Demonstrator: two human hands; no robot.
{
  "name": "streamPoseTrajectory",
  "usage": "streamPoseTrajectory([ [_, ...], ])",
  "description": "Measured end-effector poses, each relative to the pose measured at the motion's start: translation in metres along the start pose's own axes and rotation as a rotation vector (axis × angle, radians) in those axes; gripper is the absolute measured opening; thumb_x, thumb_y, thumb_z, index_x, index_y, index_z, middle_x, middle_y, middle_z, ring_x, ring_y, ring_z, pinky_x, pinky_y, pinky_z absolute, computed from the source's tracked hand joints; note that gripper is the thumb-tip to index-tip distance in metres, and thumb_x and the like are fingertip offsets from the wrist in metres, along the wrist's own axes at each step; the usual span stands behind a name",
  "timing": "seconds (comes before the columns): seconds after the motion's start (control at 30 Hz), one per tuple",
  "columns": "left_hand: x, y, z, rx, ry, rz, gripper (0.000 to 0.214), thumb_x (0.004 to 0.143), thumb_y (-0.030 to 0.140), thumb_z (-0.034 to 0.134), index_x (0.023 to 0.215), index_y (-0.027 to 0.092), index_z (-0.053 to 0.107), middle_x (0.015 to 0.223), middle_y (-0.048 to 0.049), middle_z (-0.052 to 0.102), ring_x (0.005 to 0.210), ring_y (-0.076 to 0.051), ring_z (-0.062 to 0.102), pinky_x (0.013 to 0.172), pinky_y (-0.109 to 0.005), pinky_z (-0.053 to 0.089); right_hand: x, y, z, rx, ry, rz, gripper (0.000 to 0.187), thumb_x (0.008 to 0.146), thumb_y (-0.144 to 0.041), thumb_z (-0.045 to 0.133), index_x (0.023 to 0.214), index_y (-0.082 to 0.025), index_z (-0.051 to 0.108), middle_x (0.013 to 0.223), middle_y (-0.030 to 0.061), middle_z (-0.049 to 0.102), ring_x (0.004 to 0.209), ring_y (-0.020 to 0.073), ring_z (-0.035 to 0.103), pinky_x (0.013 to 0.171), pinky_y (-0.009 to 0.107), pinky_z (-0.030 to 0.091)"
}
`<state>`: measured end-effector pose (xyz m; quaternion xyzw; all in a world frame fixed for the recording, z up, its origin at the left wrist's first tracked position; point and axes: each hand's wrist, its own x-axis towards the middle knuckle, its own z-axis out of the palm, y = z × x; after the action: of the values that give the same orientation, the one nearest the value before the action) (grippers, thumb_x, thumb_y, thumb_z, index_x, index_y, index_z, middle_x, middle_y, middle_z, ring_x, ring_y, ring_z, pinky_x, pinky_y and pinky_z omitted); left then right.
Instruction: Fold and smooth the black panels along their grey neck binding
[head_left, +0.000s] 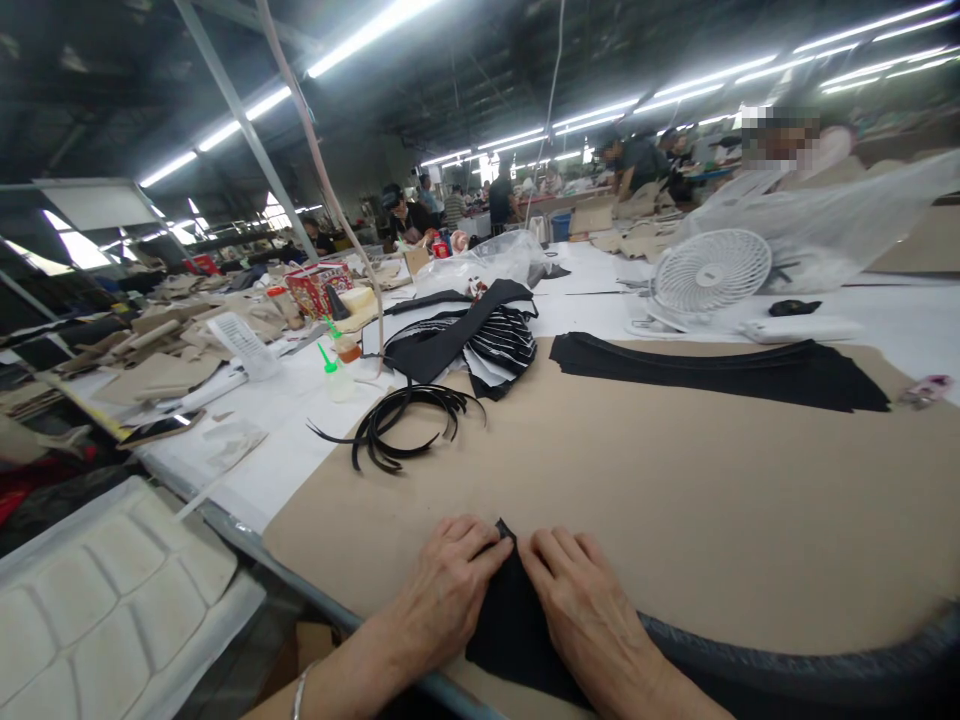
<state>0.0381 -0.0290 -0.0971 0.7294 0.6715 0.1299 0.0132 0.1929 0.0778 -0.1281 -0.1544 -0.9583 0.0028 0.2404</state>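
Observation:
A dark fabric piece [514, 625] lies on the brown sheet [675, 490] at the table's near edge, with its narrow tip between my hands. My left hand [457, 570] is closed, thumb and fingers pinching the left edge of that tip. On the other side my right hand [574, 590] has its curled fingertips pressed on the fabric's right edge. The fabric continues to the right beneath my right forearm as a long curved strip. Part of it is hidden by my right hand and arm.
Black strips [390, 425] lie coiled ahead on the left, near a pile of dark fabric [465, 340]. Stacked curved black panels [712, 372] sit further back. A white fan [712, 270], small bottles [335, 378] and a phone [161, 428] stand or lie around. Other people work in the background.

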Motion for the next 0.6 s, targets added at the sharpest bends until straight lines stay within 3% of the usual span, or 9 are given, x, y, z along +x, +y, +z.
streamPoseTrajectory([
  [0.13,-0.001,0.0,0.001,0.01,0.016,0.016,0.039,0.091,0.01,0.042,0.127,0.02,0.052,0.115,-0.0068,0.059,0.105,-0.024,0.05,0.093,-0.041,0.042,0.0,-0.001,-0.004,-0.071,-0.012,-0.047,0.033,0.073,-0.002,0.056,0.103,-0.012,0.063,0.089,0.006,0.058,0.081,0.0219,0.047,0.079,0.037,0.032],
  [0.3,-0.003,-0.001,0.002,-0.002,0.006,0.001,0.04,0.092,0.011,0.041,0.13,0.021,0.05,0.117,-0.0069,0.059,0.105,-0.024,0.05,0.092,-0.041,0.042,0.003,-0.001,-0.008,-0.015,-0.059,0.004,0.032,0.075,-0.002,0.053,0.102,-0.016,0.062,0.089,0.0032,0.059,0.081,0.0211,0.049,0.077,0.038,0.029],
  [0.6,-0.006,0.002,0.0,-0.018,0.002,-0.025,0.044,0.091,0.01,0.042,0.133,0.023,0.047,0.116,-0.006,0.058,0.106,-0.022,0.05,0.094,-0.04,0.042,0.008,-0.001,-0.017,0.141,-0.284,0.085,0.034,0.077,-0.005,0.049,0.105,-0.018,0.062,0.102,0.0054,0.059,0.092,0.0226,0.048,0.082,0.039,0.026],
])
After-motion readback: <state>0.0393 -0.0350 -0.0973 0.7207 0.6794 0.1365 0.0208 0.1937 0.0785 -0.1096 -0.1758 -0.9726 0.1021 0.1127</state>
